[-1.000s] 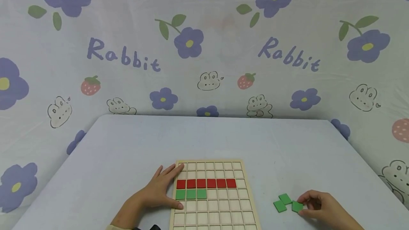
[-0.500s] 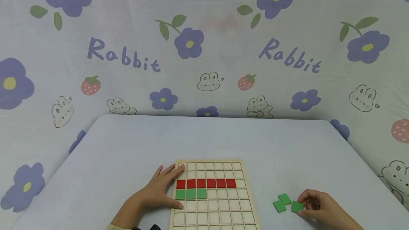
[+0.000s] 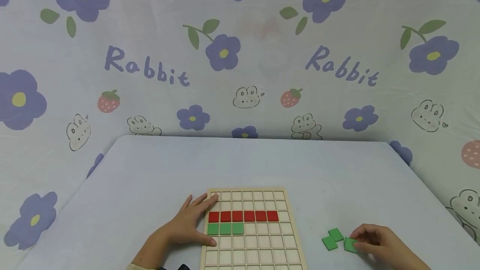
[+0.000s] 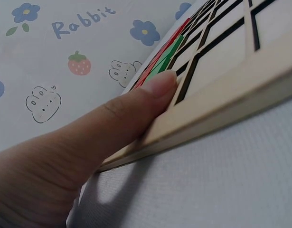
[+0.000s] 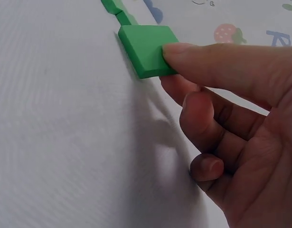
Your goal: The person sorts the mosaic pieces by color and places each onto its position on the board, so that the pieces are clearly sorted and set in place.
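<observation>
A wooden grid board [image 3: 265, 256] lies on the table, a row of several red square tiles [image 3: 237, 216] across it and three green tiles [image 3: 225, 228] in the row below. My left hand [image 3: 185, 225] rests on its left side, fingers spread and straight; in the left wrist view the thumb [image 4: 136, 102] lies over the frame. To the right of the board, my right hand [image 3: 384, 244] pinches a green square tile [image 5: 146, 50], thumb on its upper face and a finger beneath. Two more green tiles [image 3: 330, 243] lie just left of that hand.
The white table [image 3: 168, 166] reaches back to a cloth backdrop [image 3: 262, 24] printed with flowers, rabbits and strawberries. A dark object [image 3: 183, 267] shows at the bottom edge beside the left wrist.
My right thumb has moved up onto the face of the green tile, which is now pinched and slightly turned. My left hand keeps its place on the board.
</observation>
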A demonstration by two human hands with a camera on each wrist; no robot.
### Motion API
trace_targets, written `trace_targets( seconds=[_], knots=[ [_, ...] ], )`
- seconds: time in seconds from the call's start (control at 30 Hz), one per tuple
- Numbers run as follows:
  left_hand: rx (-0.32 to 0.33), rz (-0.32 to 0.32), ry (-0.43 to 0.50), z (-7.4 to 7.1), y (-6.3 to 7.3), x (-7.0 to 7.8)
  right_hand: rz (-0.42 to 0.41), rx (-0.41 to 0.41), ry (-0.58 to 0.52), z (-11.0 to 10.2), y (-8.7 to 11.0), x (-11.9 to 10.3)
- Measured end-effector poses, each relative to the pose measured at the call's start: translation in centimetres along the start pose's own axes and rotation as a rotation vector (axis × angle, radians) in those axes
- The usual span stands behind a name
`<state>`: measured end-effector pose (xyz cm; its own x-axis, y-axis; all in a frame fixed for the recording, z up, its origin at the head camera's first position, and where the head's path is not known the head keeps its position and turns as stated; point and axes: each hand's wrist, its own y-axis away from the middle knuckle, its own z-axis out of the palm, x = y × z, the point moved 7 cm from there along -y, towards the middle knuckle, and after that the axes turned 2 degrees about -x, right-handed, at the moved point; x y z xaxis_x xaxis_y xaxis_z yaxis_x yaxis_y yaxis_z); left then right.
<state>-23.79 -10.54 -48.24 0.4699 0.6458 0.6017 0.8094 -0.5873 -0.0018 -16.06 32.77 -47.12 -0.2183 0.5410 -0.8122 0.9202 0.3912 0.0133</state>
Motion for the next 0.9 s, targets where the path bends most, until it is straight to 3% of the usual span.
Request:
trace_targets(
  seconds=[0.37,0.7,0.9],
  knots=[
    [0.004,0.0,0.006,0.0,0.0,0.1,0.013,0.037,0.027,-0.8,-0.7,-1.3],
    [0.002,0.009,-0.008,0.1,0.1,0.3,-0.006,0.007,0.031,-0.6,-1.7,-3.5],
    [0.005,-0.003,-0.014,0.2,0.1,0.1,0.006,-0.025,0.016,0.0,-3.4,-4.5]
  ],
)
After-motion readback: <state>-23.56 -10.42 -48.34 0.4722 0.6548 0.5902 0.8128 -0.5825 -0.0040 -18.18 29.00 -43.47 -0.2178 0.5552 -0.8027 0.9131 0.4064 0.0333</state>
